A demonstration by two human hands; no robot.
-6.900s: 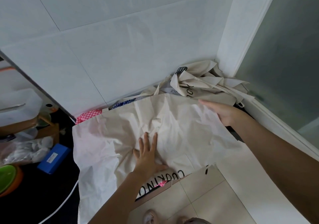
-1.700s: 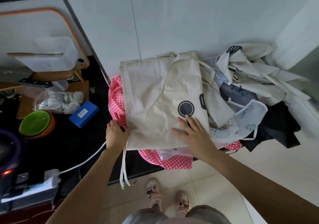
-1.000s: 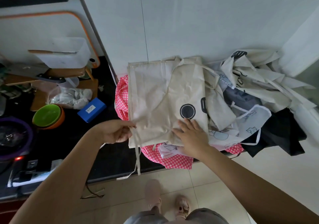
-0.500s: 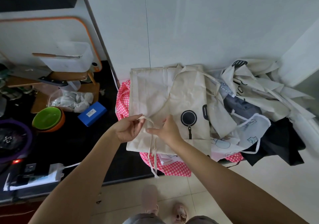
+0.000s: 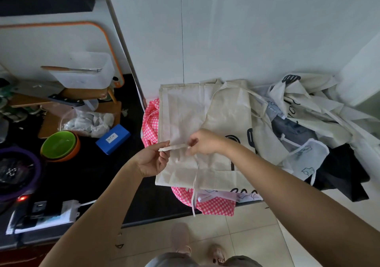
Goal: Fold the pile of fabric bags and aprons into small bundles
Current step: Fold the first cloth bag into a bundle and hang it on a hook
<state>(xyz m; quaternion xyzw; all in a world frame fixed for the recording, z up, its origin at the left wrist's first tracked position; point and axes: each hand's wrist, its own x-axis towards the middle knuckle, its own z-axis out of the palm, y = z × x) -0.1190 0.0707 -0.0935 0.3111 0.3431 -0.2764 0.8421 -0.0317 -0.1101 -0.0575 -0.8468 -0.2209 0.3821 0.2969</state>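
Observation:
A cream apron (image 5: 191,123) with a black pan print lies folded on top of the fabric pile at the counter's edge. Its tie strap (image 5: 174,147) is stretched between my two hands just above it. My left hand (image 5: 152,162) pinches the strap's left end and my right hand (image 5: 202,141) pinches it further along. The strap's loose tails (image 5: 194,192) hang down over the counter edge. Under the apron lies pink checked fabric (image 5: 213,205). More cream bags (image 5: 308,102), a grey piece and black fabric (image 5: 345,174) are heaped to the right.
On the dark counter (image 5: 98,174) to the left sit a blue box (image 5: 112,141), a green bowl (image 5: 59,145), a plastic bag, a power strip (image 5: 45,215) with a white cable and a white tub (image 5: 82,71). White wall behind; tiled floor and my feet below.
Both hands have left the apron's surface and picked up its tie strap; it is now pulled straight between them, a little more than half a second ago.

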